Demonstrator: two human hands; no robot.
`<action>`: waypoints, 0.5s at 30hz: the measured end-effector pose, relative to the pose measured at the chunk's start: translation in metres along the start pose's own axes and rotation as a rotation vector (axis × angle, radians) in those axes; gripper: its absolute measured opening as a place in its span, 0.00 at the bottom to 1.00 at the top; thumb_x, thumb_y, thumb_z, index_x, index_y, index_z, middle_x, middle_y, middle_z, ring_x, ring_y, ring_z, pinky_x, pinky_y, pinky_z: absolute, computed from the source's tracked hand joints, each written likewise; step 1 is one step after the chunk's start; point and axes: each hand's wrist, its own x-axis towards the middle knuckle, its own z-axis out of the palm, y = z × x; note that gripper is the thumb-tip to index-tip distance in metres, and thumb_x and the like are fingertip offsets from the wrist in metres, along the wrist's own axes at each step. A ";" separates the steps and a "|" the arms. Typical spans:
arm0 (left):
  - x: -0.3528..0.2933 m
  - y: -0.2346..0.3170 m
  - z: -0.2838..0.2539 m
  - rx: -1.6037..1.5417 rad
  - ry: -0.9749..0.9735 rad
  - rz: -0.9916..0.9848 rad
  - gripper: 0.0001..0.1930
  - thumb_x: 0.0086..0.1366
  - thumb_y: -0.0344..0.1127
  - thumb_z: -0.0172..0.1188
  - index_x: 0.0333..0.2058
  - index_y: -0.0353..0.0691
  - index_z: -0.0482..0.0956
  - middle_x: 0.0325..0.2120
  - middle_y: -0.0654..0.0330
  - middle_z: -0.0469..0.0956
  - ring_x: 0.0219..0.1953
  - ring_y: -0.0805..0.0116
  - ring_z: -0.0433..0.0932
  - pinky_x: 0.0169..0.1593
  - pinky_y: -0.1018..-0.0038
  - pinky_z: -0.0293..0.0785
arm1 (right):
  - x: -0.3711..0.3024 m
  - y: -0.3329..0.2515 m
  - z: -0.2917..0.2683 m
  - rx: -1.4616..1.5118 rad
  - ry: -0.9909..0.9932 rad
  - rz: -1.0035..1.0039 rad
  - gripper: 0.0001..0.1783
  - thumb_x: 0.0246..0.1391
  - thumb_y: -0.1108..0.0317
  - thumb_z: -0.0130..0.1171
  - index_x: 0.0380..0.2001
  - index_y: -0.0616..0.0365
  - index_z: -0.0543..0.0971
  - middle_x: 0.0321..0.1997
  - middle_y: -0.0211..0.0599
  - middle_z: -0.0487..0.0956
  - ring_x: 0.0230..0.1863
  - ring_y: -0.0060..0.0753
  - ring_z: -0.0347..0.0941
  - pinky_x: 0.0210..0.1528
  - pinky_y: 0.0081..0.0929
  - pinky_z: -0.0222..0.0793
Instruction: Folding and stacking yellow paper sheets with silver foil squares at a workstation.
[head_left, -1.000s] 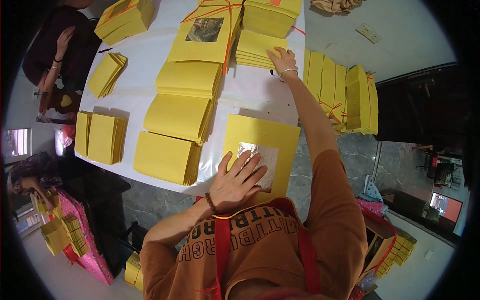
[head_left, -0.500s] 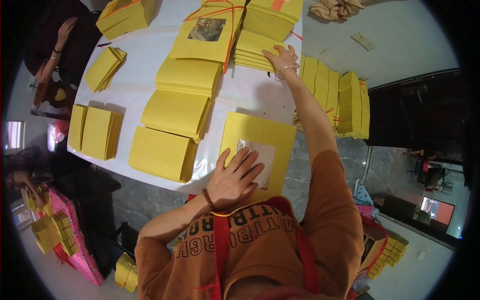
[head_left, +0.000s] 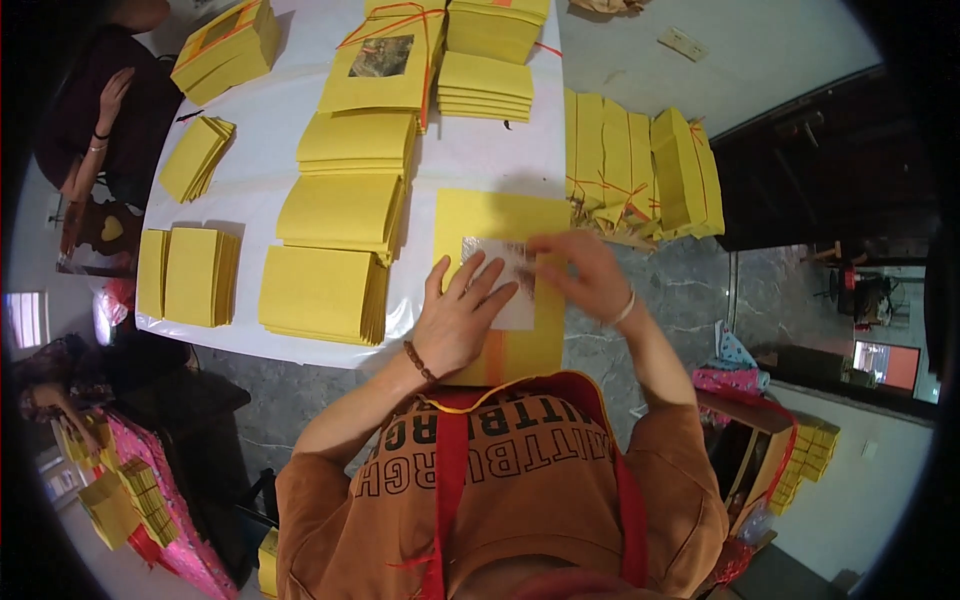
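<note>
A yellow paper sheet (head_left: 463, 212) with a silvery foil square (head_left: 515, 312) on it lies at the near edge of the white-covered table, close to my body. My left hand (head_left: 460, 318) rests flat on the foil and paper, fingers spread. Over the foil's right side is my right hand (head_left: 590, 280), its fingertips bent inward and smeared by motion; whether they pinch anything cannot be made out. Left of the sheet stands a stack of yellow paper (head_left: 320, 295), one of several in a row running away from me.
Tied yellow paper bundles (head_left: 685, 170) stand on the floor right of the table (head_left: 240, 150). A fanned yellow stack (head_left: 195, 160) and another pile (head_left: 195, 275) lie at left. Beyond the table's left edge is another person's arm (head_left: 100, 135).
My right hand has left the yellow stack at the far right and come back to the foil square. The left hand stays on the sheet. The view has shifted slightly.
</note>
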 end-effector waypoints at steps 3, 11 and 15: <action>0.003 -0.006 0.002 -0.029 0.001 -0.005 0.27 0.46 0.25 0.53 0.50 0.44 0.71 0.54 0.54 0.63 0.59 0.57 0.58 0.59 0.55 0.47 | -0.047 -0.022 0.019 -0.172 0.050 -0.006 0.15 0.47 0.67 0.59 0.41 0.53 0.76 0.42 0.37 0.76 0.46 0.40 0.72 0.52 0.35 0.61; -0.020 -0.033 0.000 -1.099 0.354 -0.582 0.27 0.69 0.48 0.35 0.60 0.36 0.54 0.61 0.52 0.52 0.63 0.61 0.49 0.65 0.64 0.42 | -0.081 -0.008 0.073 0.638 0.616 0.286 0.26 0.55 0.64 0.49 0.57 0.56 0.60 0.64 0.44 0.55 0.66 0.40 0.47 0.64 0.33 0.43; -0.030 -0.030 0.020 -1.301 0.249 -0.619 0.33 0.69 0.54 0.26 0.62 0.33 0.41 0.64 0.54 0.41 0.66 0.65 0.39 0.65 0.70 0.36 | -0.073 -0.020 0.092 0.923 0.576 0.409 0.33 0.61 0.60 0.38 0.64 0.60 0.41 0.69 0.42 0.41 0.69 0.37 0.35 0.66 0.32 0.35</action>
